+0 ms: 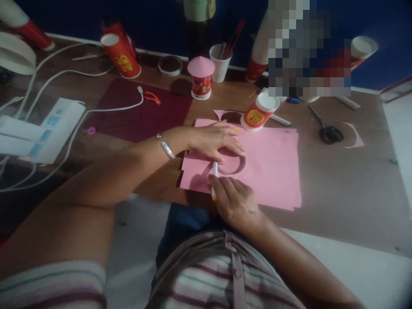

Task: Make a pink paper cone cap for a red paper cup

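A thin grey ring [242, 168] lies on a stack of pink paper sheets [273, 167]. My left hand [214, 139] is spread over the ring's far side and holds it down, thumb and forefinger touching it. Part of the ring is hidden under that hand. Closed around a white marker with a yellow end [214, 169], my right hand [236, 199] is just nearer to me. The marker stands steeply at the ring's left edge; its tip is close to my left thumb. A red paper cup [255, 113] stands upside down at the paper's far edge.
Behind stand a red cup with a pink cone roof [201, 79], a white pen cup [220, 64] and a tall red cup [121, 56]. Black scissors [328, 131] and a pink scrap [355, 136] lie right. White cables [106, 110] and a white box [58, 128] occupy the left.
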Demonstrator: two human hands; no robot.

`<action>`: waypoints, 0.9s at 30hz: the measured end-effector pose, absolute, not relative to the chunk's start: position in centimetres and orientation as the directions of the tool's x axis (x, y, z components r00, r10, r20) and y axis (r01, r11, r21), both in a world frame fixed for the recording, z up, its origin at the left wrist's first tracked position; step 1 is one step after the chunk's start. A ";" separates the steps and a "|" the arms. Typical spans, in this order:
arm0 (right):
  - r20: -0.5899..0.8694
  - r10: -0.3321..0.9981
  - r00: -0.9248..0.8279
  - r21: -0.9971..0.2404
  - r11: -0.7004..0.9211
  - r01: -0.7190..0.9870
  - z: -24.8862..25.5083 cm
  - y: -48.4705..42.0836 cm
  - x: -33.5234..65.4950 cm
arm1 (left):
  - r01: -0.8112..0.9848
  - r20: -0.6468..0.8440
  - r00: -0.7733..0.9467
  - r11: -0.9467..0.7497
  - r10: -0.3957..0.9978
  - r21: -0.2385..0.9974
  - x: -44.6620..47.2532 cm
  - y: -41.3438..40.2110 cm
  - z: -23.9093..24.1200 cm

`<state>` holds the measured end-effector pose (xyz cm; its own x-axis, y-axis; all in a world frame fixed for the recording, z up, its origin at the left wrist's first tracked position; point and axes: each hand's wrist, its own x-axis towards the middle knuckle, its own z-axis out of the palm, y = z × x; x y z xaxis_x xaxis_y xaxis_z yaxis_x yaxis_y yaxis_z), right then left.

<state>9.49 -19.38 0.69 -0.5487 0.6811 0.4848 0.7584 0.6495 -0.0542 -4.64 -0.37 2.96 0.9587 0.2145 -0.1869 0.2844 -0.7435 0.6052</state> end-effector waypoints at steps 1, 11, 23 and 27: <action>0.477 0.689 -0.545 -0.070 0.648 0.759 0.7 -19.5 9.5 | 0.285 -0.187 0.958 -0.747 0.215 0.601 -4.6 -0.4 2.9; 0.474 0.743 -0.472 -0.291 0.639 0.712 1.4 -21.2 11.4 | 0.272 -0.183 0.962 -0.783 0.204 0.560 -4.8 -0.3 2.9; 0.429 0.824 -0.369 -0.469 0.553 0.689 1.7 -22.3 14.5 | 0.299 -0.197 0.954 -0.769 0.226 0.565 -4.7 -0.4 2.9; 0.422 0.834 -0.356 -0.493 0.540 0.682 2.0 -22.4 15.4 | 0.315 -0.222 0.948 -0.769 0.228 0.556 -4.7 -0.5 3.2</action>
<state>15.36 -22.43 2.00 -0.3555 0.8339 0.4222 0.6821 0.5403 -0.4928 -4.68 -0.51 3.17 0.9480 0.2283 -0.2219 0.3153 -0.7691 0.5560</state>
